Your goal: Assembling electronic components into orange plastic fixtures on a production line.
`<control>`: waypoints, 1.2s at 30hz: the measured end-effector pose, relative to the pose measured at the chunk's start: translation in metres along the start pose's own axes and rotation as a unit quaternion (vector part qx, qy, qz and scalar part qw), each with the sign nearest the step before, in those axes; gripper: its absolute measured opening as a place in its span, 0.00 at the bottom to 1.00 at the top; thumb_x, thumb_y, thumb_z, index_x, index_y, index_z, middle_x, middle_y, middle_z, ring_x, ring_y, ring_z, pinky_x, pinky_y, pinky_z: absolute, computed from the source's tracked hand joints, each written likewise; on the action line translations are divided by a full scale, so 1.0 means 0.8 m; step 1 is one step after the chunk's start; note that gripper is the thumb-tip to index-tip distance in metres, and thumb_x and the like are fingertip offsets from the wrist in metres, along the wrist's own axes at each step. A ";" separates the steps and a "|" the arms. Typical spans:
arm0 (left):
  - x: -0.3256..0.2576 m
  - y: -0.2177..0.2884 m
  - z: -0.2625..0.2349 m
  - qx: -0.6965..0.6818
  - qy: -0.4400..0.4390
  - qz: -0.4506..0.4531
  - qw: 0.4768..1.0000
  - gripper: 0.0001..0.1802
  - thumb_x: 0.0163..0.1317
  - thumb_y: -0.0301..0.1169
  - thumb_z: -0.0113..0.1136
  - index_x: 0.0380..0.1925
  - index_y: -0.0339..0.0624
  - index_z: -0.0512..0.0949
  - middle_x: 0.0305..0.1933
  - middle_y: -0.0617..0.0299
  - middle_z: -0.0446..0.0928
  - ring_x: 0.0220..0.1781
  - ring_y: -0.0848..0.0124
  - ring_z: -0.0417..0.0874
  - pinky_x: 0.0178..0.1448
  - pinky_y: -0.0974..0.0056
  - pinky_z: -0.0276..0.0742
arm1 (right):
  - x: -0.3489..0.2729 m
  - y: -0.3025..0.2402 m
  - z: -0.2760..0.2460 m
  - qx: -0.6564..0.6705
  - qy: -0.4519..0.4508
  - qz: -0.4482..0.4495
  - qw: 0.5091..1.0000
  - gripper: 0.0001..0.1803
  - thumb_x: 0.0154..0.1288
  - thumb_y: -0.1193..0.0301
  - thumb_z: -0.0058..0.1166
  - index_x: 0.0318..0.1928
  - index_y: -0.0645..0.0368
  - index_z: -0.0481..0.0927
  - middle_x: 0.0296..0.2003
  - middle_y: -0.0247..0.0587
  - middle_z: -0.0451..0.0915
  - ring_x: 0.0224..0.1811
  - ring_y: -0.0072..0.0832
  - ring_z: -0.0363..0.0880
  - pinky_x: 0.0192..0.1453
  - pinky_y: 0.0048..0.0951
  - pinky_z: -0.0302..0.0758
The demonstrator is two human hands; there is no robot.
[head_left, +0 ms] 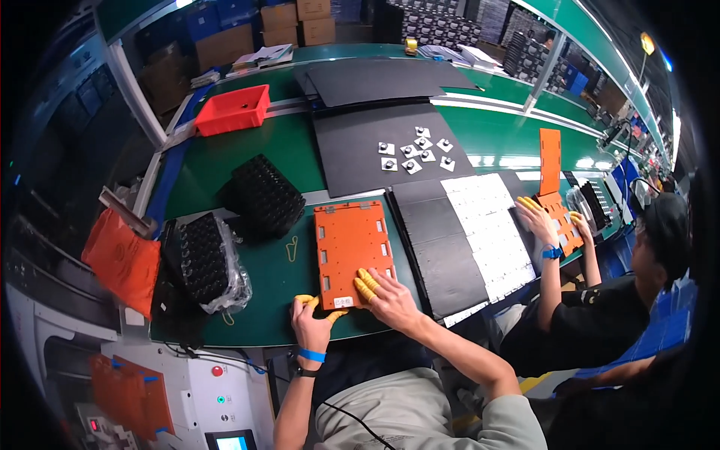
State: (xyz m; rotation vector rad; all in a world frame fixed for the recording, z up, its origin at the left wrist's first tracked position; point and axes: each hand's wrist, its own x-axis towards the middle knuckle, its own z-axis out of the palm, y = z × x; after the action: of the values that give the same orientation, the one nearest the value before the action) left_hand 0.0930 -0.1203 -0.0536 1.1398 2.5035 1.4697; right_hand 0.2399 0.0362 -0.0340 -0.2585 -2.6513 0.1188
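On the green table in front of me lies an orange slotted fixture [351,247] with a hinge along its far edge and a small white label near its close edge. My left hand [309,328] grips the fixture's near left corner, its yellow-covered thumb and fingers around that corner. Stretched fingers of my right hand [388,300], also in yellow covers, lie flat on top near the right edge. A rubber band [292,248] is to the left of the fixture. Whatever lies inside the fixture is hidden, apart from pale patches in its slots.
Black trays [262,196] and a plastic-wrapped black tray [206,259] sit at left, below a red bin [234,109]. Several small parts rest on a black sheet [352,150]. White sheets [487,232] lie right of me. A co-worker's hands [538,223] touch another orange fixture [559,217].
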 end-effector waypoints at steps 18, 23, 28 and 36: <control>0.007 -0.004 -0.008 0.069 -0.044 0.106 0.991 0.30 0.35 0.48 0.83 0.28 0.35 0.81 0.37 0.59 0.75 0.42 0.59 0.75 0.48 0.56 0.70 | 0.289 0.254 0.041 0.546 0.170 0.335 0.749 0.10 0.70 0.66 0.60 0.39 0.61 0.85 0.26 0.25 0.79 0.25 0.11 0.71 0.28 0.18 0.67; 0.021 0.001 -0.034 0.061 -0.144 0.069 0.985 0.29 0.42 0.45 0.81 0.37 0.35 0.83 0.42 0.56 0.78 0.46 0.57 0.76 0.55 0.56 0.74 | 0.269 0.232 0.026 0.385 0.150 0.316 0.854 0.16 0.69 0.65 0.58 0.46 0.67 0.82 0.27 0.41 0.82 0.28 0.30 0.79 0.33 0.33 0.74; 0.084 -0.001 -0.040 -0.129 -0.126 -0.080 0.980 0.21 0.57 0.38 0.74 0.44 0.34 0.81 0.34 0.52 0.85 0.31 0.62 0.85 0.37 0.63 0.80 | 0.160 0.163 0.020 0.048 0.023 0.347 0.936 0.18 0.67 0.60 0.56 0.42 0.64 0.71 0.38 0.58 0.79 0.41 0.55 0.82 0.44 0.52 0.79; 0.162 0.007 0.082 0.145 -0.028 -0.103 0.984 0.17 0.72 0.40 0.52 0.40 0.35 0.73 0.34 0.39 0.82 0.41 0.39 0.82 0.45 0.43 0.77 | 0.108 0.116 0.046 -0.024 0.028 0.378 0.925 0.17 0.72 0.61 0.50 0.34 0.64 0.75 0.24 0.57 0.81 0.29 0.55 0.82 0.31 0.52 0.77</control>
State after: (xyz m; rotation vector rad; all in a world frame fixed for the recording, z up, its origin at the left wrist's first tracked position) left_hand 0.0250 0.0078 -0.0433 0.9006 2.7610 1.0343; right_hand 0.1625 0.1430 -0.0396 -1.2651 -2.3509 0.2832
